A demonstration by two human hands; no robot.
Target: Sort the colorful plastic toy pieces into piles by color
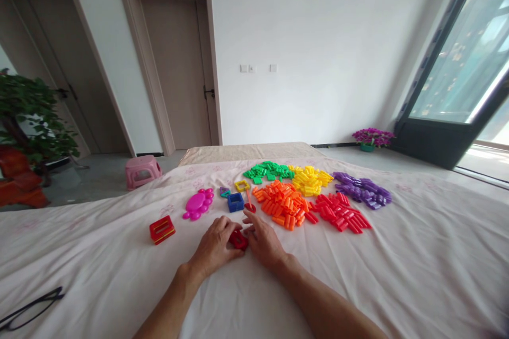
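Observation:
A dark red piece [238, 239] lies between my hands on the pale cloth. My left hand [217, 243] is wrapped round its left side, thumb in front and fingers behind. On its right, my right hand [264, 238] has its curled fingers against the piece, with the index finger reaching toward a small red item [250, 207] just beyond. Behind my hands are a blue square piece [235, 202], a yellow square frame [242, 186] and a small teal and purple piece [225, 192]. A pink turtle-like shape [199, 204] and a red and yellow frame block [162, 229] sit to the left.
Piles of green [268, 170], yellow [311, 180], orange [284, 204], red [341, 213] and purple [362, 189] pieces lie beyond and right of my hands. Eyeglasses [32, 308] rest at the near left. A pink stool [143, 171] stands on the floor.

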